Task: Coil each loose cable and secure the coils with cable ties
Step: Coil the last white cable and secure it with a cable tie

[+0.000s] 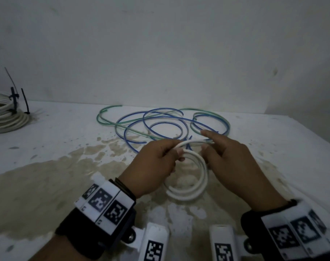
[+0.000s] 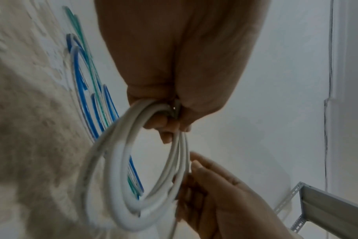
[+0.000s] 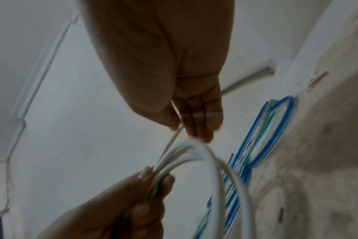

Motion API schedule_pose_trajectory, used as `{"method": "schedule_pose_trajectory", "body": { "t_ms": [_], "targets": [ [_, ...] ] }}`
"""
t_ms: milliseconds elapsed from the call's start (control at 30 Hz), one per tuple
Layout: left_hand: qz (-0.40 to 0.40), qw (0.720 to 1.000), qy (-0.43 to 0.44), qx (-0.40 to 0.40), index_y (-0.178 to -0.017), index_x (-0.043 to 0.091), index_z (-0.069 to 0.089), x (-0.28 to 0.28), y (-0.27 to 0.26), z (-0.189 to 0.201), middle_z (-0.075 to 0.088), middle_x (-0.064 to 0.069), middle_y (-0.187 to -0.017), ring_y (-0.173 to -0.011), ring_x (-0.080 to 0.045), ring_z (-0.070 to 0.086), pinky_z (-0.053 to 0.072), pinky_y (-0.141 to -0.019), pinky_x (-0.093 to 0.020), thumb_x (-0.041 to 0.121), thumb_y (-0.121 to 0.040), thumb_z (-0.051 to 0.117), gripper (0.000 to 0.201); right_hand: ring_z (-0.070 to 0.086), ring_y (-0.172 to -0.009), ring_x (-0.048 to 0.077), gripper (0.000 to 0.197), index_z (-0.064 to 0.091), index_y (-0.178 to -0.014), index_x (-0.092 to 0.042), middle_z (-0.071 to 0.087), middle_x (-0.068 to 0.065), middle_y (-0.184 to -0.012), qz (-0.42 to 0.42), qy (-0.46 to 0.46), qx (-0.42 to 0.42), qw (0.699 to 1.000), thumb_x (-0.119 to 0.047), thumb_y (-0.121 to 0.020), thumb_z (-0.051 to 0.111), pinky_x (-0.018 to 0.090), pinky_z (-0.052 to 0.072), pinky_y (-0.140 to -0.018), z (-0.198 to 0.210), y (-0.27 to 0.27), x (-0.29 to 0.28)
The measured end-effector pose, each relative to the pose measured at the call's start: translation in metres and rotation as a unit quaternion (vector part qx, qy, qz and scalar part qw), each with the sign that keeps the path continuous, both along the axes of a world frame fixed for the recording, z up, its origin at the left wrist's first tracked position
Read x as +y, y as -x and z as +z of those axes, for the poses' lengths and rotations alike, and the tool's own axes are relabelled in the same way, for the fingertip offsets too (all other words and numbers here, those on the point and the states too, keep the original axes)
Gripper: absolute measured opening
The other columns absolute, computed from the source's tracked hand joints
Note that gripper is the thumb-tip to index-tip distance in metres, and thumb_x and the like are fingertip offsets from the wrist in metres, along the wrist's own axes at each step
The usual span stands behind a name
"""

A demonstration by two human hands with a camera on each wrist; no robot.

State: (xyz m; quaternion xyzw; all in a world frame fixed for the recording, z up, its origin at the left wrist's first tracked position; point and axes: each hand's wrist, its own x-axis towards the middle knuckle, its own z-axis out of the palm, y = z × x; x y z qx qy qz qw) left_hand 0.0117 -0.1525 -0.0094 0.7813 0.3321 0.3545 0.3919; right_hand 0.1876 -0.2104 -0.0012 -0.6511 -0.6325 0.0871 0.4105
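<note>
White cable top hidden in hands

The left hand grips the white cable coil at its top, the right hand touching its side.

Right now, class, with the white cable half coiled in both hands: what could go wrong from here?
1. The left hand alone pinches the loops of the white coil together; a looser grip would probably let them spring apart.
2. The right hand holds only the thin tail, which might slip free.
3. No spare tie shows within reach; the black cable ties seen sit on the finished coil far left, so the coil may unwind during a search.
</note>
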Motion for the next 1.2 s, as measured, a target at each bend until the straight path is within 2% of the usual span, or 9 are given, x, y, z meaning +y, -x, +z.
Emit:
{"method": "schedule_pose_trajectory", "body": {
  "t_ms": [133,233,300,433,633,767,933,1067,1200],
  "targets": [
    [0.025,1.0,-0.001,-0.016,-0.102,0.018,0.071,0.006,0.006,-0.004,0.062,0.013,-0.065,-0.048,0.0,0.046,0.038,-0.053,-0.014,0.017,-0.099,0.048,0.023,0.051,-0.062,-0.005,0.007,0.072,-0.09,-0.026,0.054,-0.01,-0.06,-0.018,-0.007,-0.068,0.997,-0.028,-0.086,0.066,0.004,0.035,-0.061,-0.003,-0.009,0.001],
    [0.028,0.998,0.02,-0.045,-0.105,0.016,0.07,0.003,0.005,-0.006,0.063,0.014,-0.064,-0.049,-0.002,0.046,0.04,-0.053,-0.016,0.015,-0.098,0.048,0.023,0.05,-0.065,0.001,0.017,0.057,-0.072,-0.027,0.052,-0.009,-0.065,-0.012,-0.023,-0.055,0.998,-0.023,-0.087,0.064,0.007,0.035,-0.061,-0.003,-0.01,0.002],
    [0.05,0.995,0.022,-0.085,-0.109,0.016,0.067,0.001,0.003,-0.005,0.067,0.01,-0.073,-0.049,0.0,0.048,0.04,-0.054,-0.015,0.014,-0.097,0.049,0.021,0.056,-0.068,0.002,0.018,0.053,-0.074,-0.021,0.059,-0.003,-0.07,0.017,0.008,-0.003,1.0,-0.022,-0.092,0.058,0.01,0.042,-0.066,-0.005,-0.008,0.003],
    [0.088,0.987,-0.01,-0.131,-0.102,0.016,0.066,-0.001,0.0,-0.005,0.063,0.015,-0.063,-0.049,0.003,0.049,0.037,-0.052,-0.008,0.013,-0.097,0.049,0.018,0.067,-0.082,0.012,0.018,0.051,-0.082,-0.018,0.069,0.001,-0.083,0.062,0.045,0.113,0.991,-0.029,-0.096,0.05,0.044,0.053,-0.081,-0.012,0.003,0.002],
    [0.103,0.971,0.037,-0.214,-0.097,0.017,0.064,-0.005,-0.007,-0.008,0.064,0.006,-0.069,-0.048,-0.005,0.043,0.038,-0.048,-0.018,0.011,-0.097,0.048,0.017,0.068,-0.084,0.016,0.015,0.057,-0.101,-0.022,0.073,0.004,-0.091,0.097,0.021,0.405,0.909,-0.027,-0.097,0.044,0.035,0.053,-0.079,-0.01,0.023,0.004],
    [0.086,0.959,0.084,-0.256,-0.101,0.01,0.061,-0.01,-0.013,-0.011,0.064,-0.002,-0.076,-0.05,-0.007,0.044,0.039,-0.048,-0.02,0.009,-0.097,0.047,0.015,0.063,-0.074,0.011,0.022,0.064,-0.111,-0.023,0.07,-0.001,-0.085,0.103,-0.002,0.334,0.937,-0.022,-0.096,0.048,0.033,0.055,-0.072,-0.012,0.024,0.005],
    [0.043,0.968,0.133,-0.21,-0.092,0.01,0.061,-0.007,-0.01,-0.014,0.063,-0.002,-0.074,-0.061,-0.013,0.055,0.047,-0.059,-0.026,0.009,-0.097,0.048,0.014,0.051,-0.055,-0.001,0.022,0.067,-0.106,-0.025,0.062,-0.015,-0.068,0.086,-0.044,0.214,0.972,-0.016,-0.096,0.05,0.014,0.042,-0.058,-0.01,0.014,0.002],
    [0.039,0.98,0.14,-0.136,-0.082,0.009,0.062,-0.003,-0.004,-0.014,0.061,-0.01,-0.077,-0.074,-0.019,0.057,0.046,-0.072,-0.038,0.034,-0.086,0.056,0.025,0.058,-0.069,-0.013,0.027,0.063,-0.1,-0.038,0.062,-0.035,-0.07,0.156,0.006,0.098,0.983,-0.014,-0.094,0.054,0.005,0.04,-0.066,-0.004,0.018,-0.004],
    [0.009,0.98,0.156,-0.123,-0.07,0.016,0.061,-0.017,-0.011,-0.009,0.049,0.001,-0.053,-0.047,-0.017,0.044,0.04,-0.049,-0.029,0.034,-0.099,0.044,0.039,0.061,-0.074,-0.009,0.024,0.064,-0.099,-0.038,0.067,-0.027,-0.079,0.166,0.012,0.117,0.979,-0.017,-0.094,0.054,0.008,0.043,-0.069,-0.005,0.021,-0.004]
  ]
}}
